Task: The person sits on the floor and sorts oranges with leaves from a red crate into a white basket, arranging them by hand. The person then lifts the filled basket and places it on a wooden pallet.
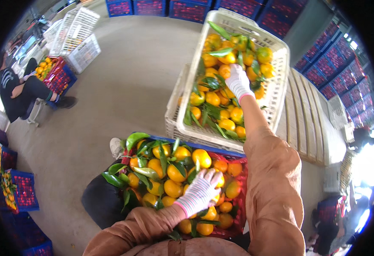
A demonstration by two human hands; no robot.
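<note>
A white plastic crate of orange citrus fruit with green leaves rests tilted on another white crate. My right hand, in a striped fingerless-looking glove, reaches into it, its fingers at an orange fruit; whether they grip it is unclear. Nearer my body is a blue crate lined with red netting and heaped with leafy citrus. My left hand, gloved alike, lies on this heap with its fingers spread over an orange fruit; its hold cannot be told.
At the left a person sits by a red-lined crate of fruit, near stacked white crates. Blue crates line the back. A slatted wooden pallet lies at the right. Filled blue crates stand at the left edge.
</note>
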